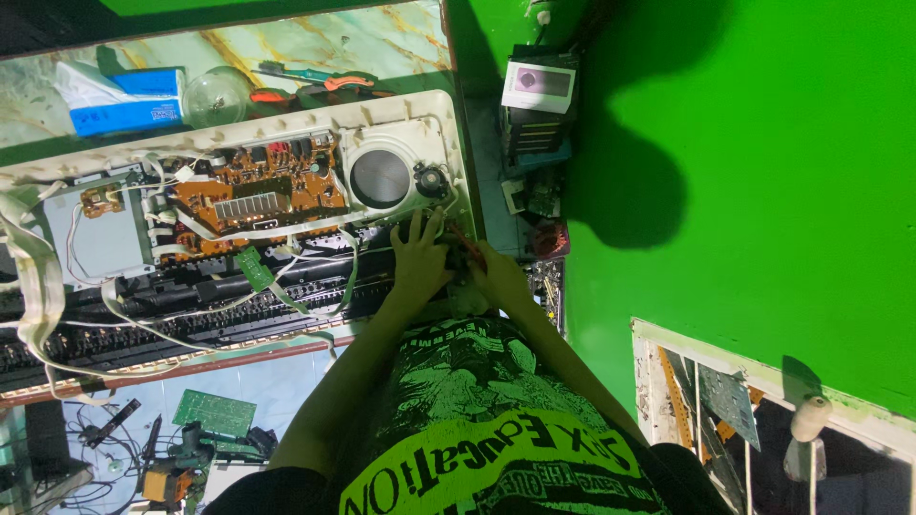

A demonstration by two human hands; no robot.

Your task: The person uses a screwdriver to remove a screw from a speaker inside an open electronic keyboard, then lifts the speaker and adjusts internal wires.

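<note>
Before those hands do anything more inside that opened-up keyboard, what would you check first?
1. Both hands on the work: left hand and right hand sit at the keyboard case's right end: ok.
2. Circuit board exposed: ok.
3. Loose white cables trailing over the edge: not ok.
4. Speaker untouched: ok.
5. What the fingers grip: cannot tell.

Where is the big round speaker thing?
In the head view, the round speaker sits in the opened keyboard casing, right of the orange circuit board, just above the left hand.
</note>
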